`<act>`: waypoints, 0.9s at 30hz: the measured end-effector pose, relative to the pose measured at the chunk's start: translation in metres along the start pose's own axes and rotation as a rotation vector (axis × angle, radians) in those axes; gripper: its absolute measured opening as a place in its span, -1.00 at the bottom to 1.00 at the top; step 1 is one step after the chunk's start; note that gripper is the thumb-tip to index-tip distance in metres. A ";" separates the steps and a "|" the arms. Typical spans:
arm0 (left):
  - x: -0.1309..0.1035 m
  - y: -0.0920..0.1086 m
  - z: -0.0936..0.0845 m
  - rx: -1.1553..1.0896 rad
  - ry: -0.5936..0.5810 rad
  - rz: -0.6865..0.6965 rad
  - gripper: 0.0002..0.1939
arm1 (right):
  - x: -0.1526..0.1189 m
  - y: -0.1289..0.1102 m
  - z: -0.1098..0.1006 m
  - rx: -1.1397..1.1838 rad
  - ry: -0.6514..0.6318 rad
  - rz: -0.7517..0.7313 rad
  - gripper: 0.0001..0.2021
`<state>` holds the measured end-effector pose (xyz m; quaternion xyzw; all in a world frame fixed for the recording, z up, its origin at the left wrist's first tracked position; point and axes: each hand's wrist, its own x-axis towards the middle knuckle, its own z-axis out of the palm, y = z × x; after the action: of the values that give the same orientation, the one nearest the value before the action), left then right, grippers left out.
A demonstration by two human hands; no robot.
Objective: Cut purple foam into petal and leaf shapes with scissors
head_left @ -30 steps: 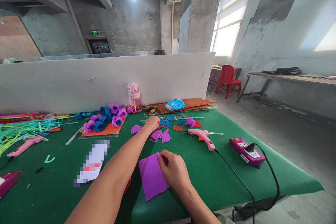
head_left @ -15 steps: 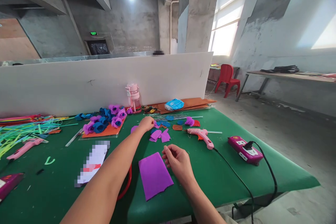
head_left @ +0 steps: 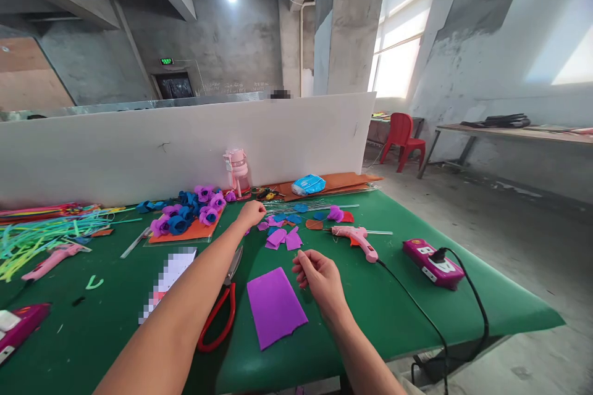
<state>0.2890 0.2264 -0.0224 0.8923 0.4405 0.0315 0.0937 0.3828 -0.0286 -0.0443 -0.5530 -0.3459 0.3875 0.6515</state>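
My left hand (head_left: 251, 214) reaches out over the far part of the table, its fingers closed at the edge of the cut purple and blue pieces (head_left: 277, 238). Whatever it holds, if anything, is too small to make out. My right hand (head_left: 320, 276) is held above the table with thumb and fingertips pinched together; nothing between them can be made out. Just left of it lies a purple sheet (head_left: 277, 308) with a ragged lower edge. Scissors with red handles (head_left: 234, 311) lie partly hidden behind my left forearm.
A pink glue gun (head_left: 354, 236) with a black cord lies right of the pieces, near a purple power strip (head_left: 433, 264). Purple and blue paper flowers (head_left: 185, 213) sit at the back left. Behind them stand a pink bottle (head_left: 238, 173) and a white partition (head_left: 139, 154).
My left hand has drawn a little to the left, away from the cut pieces, and more of the scissors shows. The right hand has shifted slightly up and to the right, still pinched.
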 end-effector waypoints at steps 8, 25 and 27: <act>-0.005 0.019 0.013 -0.046 -0.038 0.003 -0.70 | 0.002 0.004 0.005 0.039 0.000 0.017 -0.57; -0.052 0.000 -0.018 -0.378 -0.085 -0.322 -0.68 | 0.007 0.001 -0.002 0.059 0.043 -0.003 -0.60; -0.052 0.000 -0.019 -0.417 -0.073 -0.343 -0.68 | 0.007 0.000 -0.001 0.070 0.048 -0.002 -0.60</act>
<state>0.2547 0.1875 -0.0019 0.7666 0.5657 0.0730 0.2951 0.3871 -0.0230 -0.0447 -0.5388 -0.3169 0.3853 0.6788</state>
